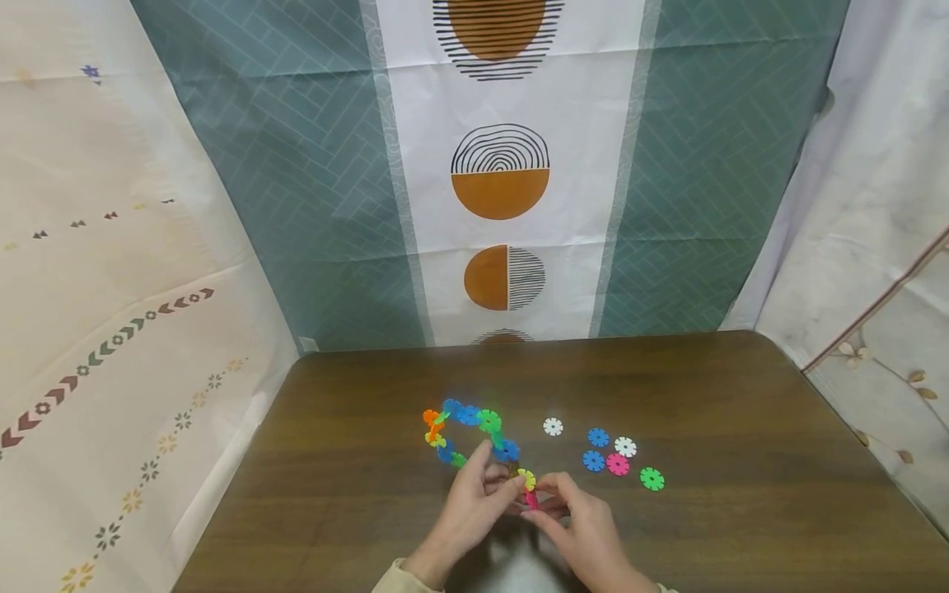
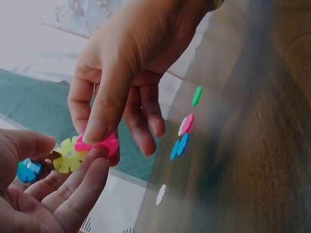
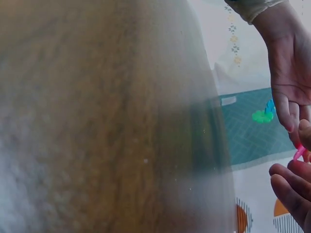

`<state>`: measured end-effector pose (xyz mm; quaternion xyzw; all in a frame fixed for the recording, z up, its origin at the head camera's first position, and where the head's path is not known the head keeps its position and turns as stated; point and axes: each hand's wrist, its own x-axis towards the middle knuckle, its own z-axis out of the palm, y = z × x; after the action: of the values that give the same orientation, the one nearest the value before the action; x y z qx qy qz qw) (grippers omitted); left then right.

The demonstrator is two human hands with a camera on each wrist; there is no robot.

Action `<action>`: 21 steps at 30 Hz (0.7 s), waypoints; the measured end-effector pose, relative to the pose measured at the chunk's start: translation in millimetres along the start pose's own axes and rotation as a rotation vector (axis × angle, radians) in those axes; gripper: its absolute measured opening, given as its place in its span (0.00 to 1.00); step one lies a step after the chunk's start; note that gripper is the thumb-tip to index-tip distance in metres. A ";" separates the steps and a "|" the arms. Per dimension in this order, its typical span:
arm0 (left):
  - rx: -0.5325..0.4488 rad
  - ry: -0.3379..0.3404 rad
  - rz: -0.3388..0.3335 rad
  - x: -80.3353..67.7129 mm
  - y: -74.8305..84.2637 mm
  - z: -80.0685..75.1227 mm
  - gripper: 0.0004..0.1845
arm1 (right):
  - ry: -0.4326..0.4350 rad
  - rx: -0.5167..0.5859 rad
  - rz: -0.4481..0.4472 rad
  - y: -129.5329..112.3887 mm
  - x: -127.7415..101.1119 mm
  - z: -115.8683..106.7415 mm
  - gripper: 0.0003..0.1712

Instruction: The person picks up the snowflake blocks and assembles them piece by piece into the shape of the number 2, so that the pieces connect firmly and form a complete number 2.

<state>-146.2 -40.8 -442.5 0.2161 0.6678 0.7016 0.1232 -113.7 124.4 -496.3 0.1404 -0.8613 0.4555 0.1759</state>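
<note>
My left hand holds a yellow notched plastic disc between thumb and fingers, near the front of the table. A pink notched disc meets the yellow one at its edge, pinched by the thumb and fingers of my right hand. How deeply the two discs' slots interlock is hidden by the fingers. Beyond the left hand a curved chain of linked discs lies on the table, with a green disc, a blue disc and an orange disc among them. Fingers hide where the chain meets the yellow disc.
Loose discs lie to the right on the brown wooden table: a white disc by itself, a cluster with blue discs, another white and a pink disc, and a green disc. Patterned cloth hangs behind the table.
</note>
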 end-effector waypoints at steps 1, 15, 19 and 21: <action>0.006 -0.011 0.006 -0.3 1.6 -0.5 0.15 | -0.011 0.009 0.024 0.1 -0.2 -0.5 0.17; 0.019 -0.021 -0.007 0.6 2.2 -1.3 0.25 | -0.047 0.045 0.037 1.6 0.4 -3.2 0.19; 0.037 -0.015 -0.022 0.5 2.3 -1.4 0.26 | -0.044 0.012 0.014 1.4 -0.7 -3.7 0.18; 0.060 -0.004 -0.035 0.2 3.2 -1.4 0.25 | -0.046 -0.008 0.001 1.5 -1.6 -3.8 0.18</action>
<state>-146.7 -42.2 -439.3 0.2095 0.6918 0.6786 0.1304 -112.2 128.5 -496.1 0.1499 -0.8668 0.4490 0.1566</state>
